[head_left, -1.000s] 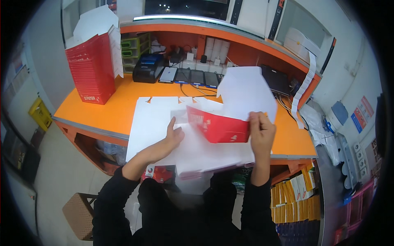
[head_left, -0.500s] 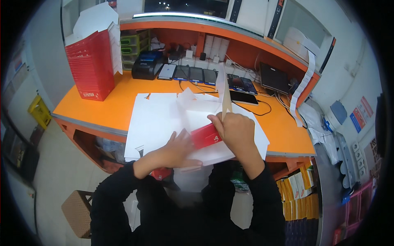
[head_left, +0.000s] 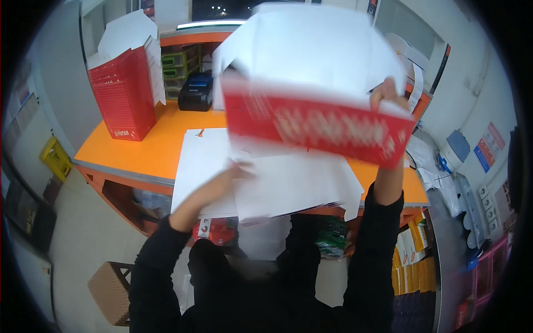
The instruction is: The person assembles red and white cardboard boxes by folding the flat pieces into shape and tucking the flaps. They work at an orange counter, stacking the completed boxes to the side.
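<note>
A red-and-white cardboard box (head_left: 311,125) is raised over the desk, its white lid flap spread upward and its red side facing me, blurred by motion. My right hand (head_left: 388,100) grips the box at its right end, fingers over the upper edge. Below it, flat white cardboard sheets (head_left: 294,180) lie in a pile at the desk's front edge. My left hand (head_left: 225,180) is over the left part of these sheets; its fingers are smeared, and I cannot tell whether they touch the cardboard.
At the left end of the orange desk (head_left: 158,136) stands a tall stack of nested red boxes (head_left: 122,94). A black printer (head_left: 197,91) sits beside green drawers (head_left: 180,64). The raised box hides most of the shelf behind. A brown stool (head_left: 111,291) is at lower left.
The box has gone from low over the sheets, between both hands, up and away to the right in my right hand. My left hand has come off it and stayed low.
</note>
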Demonstrator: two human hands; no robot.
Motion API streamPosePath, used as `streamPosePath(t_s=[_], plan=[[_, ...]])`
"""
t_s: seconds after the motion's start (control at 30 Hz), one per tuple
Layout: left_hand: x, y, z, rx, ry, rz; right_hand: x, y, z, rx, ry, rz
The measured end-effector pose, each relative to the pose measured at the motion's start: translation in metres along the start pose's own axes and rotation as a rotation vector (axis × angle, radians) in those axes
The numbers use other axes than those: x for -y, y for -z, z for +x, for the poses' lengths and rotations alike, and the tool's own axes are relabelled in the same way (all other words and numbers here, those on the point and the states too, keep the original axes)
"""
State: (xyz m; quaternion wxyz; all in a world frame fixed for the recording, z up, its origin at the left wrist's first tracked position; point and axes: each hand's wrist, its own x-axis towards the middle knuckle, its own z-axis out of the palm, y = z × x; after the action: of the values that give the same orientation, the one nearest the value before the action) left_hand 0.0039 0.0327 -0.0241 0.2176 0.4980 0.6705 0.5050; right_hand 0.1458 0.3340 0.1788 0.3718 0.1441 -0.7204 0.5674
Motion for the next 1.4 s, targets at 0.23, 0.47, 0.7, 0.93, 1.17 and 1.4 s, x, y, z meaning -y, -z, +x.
streamPosePath(t_s=[0.23, 0.47, 0.7, 0.93, 1.17, 1.4], plan=[[-0.061, 0.013, -0.008, -0.469, 0.18, -0.358, -0.114, -0.009, -0.033, 0.437, -0.408, 0.111], [-0.088, 0.019, -0.036, -0.692, -0.071, -0.464, -0.069, -0.031, -0.031, 0.279, -0.144, -0.215], [-0.147, -0.014, -0.09, -0.433, -0.535, 0.714, 0.023, -0.128, -0.073, 1.234, -0.225, -1.084], [-0.113, -0.018, -0.065, -0.159, -0.058, 1.093, -0.02, -0.111, -0.084, 1.018, -0.05, -0.957], [-0.091, -0.012, -0.033, -0.464, -0.047, 0.811, -0.035, -0.109, -0.098, 0.681, -0.341, -0.905], [-0.117, -0.005, -0.028, -0.704, -0.227, 0.929, -0.026, -0.12, -0.093, 0.445, -0.009, -0.703]])
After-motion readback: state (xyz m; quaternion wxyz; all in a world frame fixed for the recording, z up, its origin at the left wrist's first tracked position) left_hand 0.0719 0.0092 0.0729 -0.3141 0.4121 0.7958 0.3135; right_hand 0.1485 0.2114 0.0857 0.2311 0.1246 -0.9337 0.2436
